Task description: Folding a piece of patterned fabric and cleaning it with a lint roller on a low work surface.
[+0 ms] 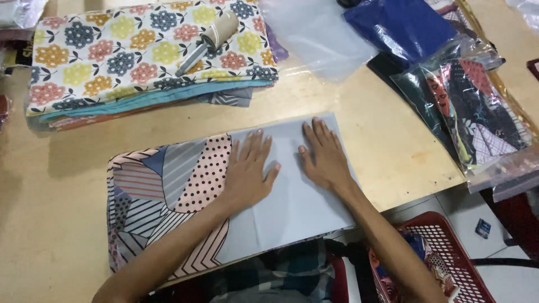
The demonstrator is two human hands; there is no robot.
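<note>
The worktop [382, 129] is a pale wooden board, smooth, with a few small stains, and its near edge runs slanted in front of the person. In the middle of it lies a folded cloth [168, 191], grey on one part and with stripes, dots and pink patches on the other part. The left hand [247, 168] and the right hand [323, 154] both lie flat on the grey part of the folded cloth, palms down, fingers stretched and a little spread; they grip nothing, they only press on it. Behind the folded cloth, at the far left, is a stack of folded fabrics [140, 56] with a flower print on top, and a lint roller [208, 40] rests on this stack. To the far right of the folded cloth lie clear plastic bags [477, 123] with packed fabrics inside, and one empty clear bag [320, 33] is beside the stack. Below the worktop edge, to the right of the folded cloth, a red plastic basket [449, 252] stands on a white tiled floor [505, 283].
</note>
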